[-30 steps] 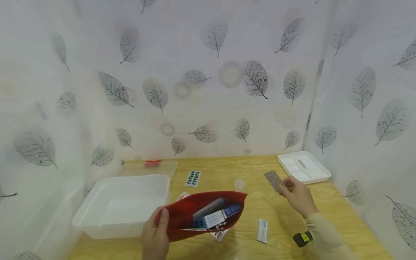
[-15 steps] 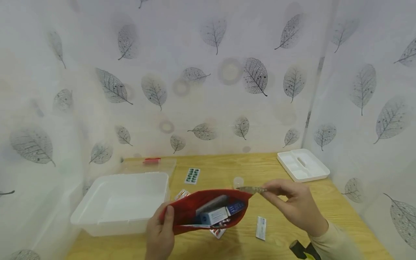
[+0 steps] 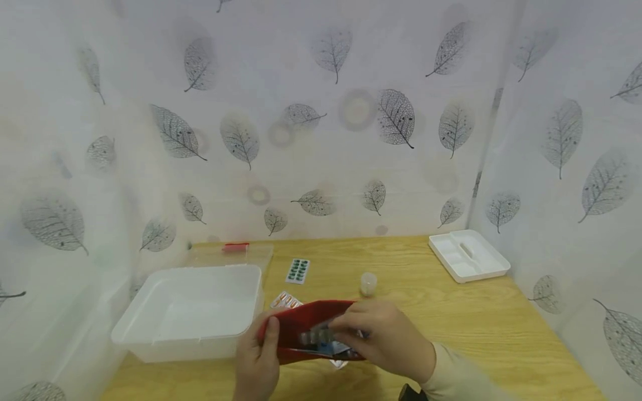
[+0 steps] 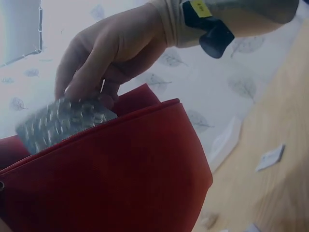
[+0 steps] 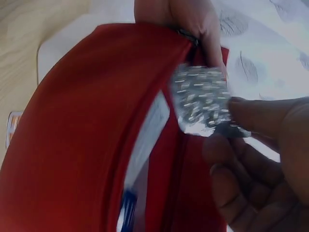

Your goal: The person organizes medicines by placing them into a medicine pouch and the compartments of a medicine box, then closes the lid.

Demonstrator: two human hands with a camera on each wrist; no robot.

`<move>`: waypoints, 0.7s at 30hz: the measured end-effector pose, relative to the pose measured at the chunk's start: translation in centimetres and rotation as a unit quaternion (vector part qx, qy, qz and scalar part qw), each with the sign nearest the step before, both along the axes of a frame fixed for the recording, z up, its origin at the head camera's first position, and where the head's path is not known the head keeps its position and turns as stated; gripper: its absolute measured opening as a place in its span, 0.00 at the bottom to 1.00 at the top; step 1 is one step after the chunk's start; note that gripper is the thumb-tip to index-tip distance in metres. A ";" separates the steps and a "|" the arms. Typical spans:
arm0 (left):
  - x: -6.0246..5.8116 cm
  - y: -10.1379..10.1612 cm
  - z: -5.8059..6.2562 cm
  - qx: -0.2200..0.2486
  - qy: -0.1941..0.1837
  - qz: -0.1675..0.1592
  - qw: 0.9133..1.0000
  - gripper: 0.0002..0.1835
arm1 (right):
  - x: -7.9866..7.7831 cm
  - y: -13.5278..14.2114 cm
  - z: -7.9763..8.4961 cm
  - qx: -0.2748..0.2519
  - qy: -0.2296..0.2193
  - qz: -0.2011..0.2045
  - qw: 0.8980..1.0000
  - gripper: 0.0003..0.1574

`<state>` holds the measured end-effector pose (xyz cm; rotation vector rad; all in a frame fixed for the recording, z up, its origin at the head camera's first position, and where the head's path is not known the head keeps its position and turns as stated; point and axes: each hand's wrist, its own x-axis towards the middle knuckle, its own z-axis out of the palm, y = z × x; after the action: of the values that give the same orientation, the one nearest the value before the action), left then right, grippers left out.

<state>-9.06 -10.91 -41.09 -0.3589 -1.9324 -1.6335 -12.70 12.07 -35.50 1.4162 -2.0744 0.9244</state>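
Left hand grips red pouch, part-filled; right hand pinches silver blister pack at mouth — seemingly midway; green-capsule pack, orange-capsule pack outside, far side.

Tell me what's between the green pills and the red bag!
In the head view, orange pills lie between the green pills and the red bag, which partly hides them.

Left hand and right hand are both bare. Right sleeve is plain pale cream, lower right in the head view. Over in the left wrist view, upper right, there's a close-fitting cuff plus a chunky black gadget, kinda rounded at the bottom, with a little yellow label, print too tiny to read.
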 end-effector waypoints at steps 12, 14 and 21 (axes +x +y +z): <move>-0.1 1.2 -0.5 0.002 -0.004 -0.009 1.000 0.15 | 0.8 -4.3 -0.1 0.222 0.056 -0.045 0.972 0.13; 0.0 1.4 -0.6 -0.003 0.000 0.006 1.000 0.15 | 0.7 -4.7 -0.3 0.240 0.050 -0.043 0.969 0.13; 0.0 1.5 -0.8 0.009 -0.026 0.018 0.999 0.15 | 0.4 -5.1 -1.0 0.264 0.024 -0.037 0.964 0.17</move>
<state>-9.03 -9.39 -41.84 -0.2764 -1.9499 -1.6511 -12.28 7.00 -36.47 1.5730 -2.4260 0.3042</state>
